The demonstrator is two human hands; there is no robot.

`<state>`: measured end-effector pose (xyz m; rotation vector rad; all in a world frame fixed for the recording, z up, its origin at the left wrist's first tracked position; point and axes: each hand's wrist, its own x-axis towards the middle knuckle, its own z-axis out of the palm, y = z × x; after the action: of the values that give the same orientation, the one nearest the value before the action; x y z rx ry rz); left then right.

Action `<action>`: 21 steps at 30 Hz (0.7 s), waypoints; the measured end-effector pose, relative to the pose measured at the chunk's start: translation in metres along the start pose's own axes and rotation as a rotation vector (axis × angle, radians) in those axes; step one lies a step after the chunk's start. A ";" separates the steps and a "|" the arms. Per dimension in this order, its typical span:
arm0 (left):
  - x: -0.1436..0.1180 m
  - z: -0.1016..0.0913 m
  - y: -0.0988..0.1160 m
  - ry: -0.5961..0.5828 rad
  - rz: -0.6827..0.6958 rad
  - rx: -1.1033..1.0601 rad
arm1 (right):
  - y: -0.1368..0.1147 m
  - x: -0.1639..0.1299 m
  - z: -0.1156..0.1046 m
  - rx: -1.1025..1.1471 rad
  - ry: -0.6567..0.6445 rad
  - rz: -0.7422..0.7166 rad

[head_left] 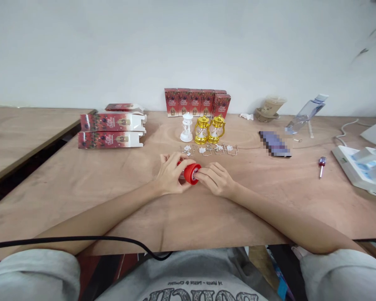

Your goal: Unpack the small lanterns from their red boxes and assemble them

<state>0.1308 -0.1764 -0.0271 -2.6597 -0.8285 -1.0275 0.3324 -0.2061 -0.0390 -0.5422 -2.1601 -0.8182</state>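
The left hand (171, 174) grips a red lantern (189, 173) over the table (263, 179), fingers wrapped over its far side and thumb on the near side. The lantern lies on its side between the two hands, its round base turned toward the right hand (217, 179). The right fingers are bent together, their tips touching that base near its middle; whether they pinch a small part there, I cannot tell. Just beyond lie wire pieces (202, 150), with a white lantern (186, 128) behind.
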 end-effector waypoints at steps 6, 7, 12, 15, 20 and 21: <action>0.000 0.001 0.000 0.011 0.001 0.037 | 0.001 0.003 -0.003 -0.053 0.046 -0.080; 0.000 0.001 0.000 0.004 -0.002 0.042 | 0.001 0.003 -0.003 -0.064 0.044 -0.084; 0.000 0.000 0.001 0.012 0.007 0.030 | 0.001 0.001 0.001 -0.114 0.036 -0.081; 0.000 0.000 0.001 0.022 0.004 0.014 | 0.001 0.002 0.002 -0.114 0.041 -0.081; 0.001 0.000 0.002 0.028 0.001 0.008 | 0.002 0.003 0.003 -0.088 0.039 -0.066; 0.001 0.000 0.002 0.025 -0.001 0.011 | 0.002 0.003 0.003 -0.084 0.037 -0.066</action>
<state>0.1325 -0.1775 -0.0265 -2.6320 -0.8288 -1.0511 0.3301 -0.2021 -0.0381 -0.4968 -2.1272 -0.9505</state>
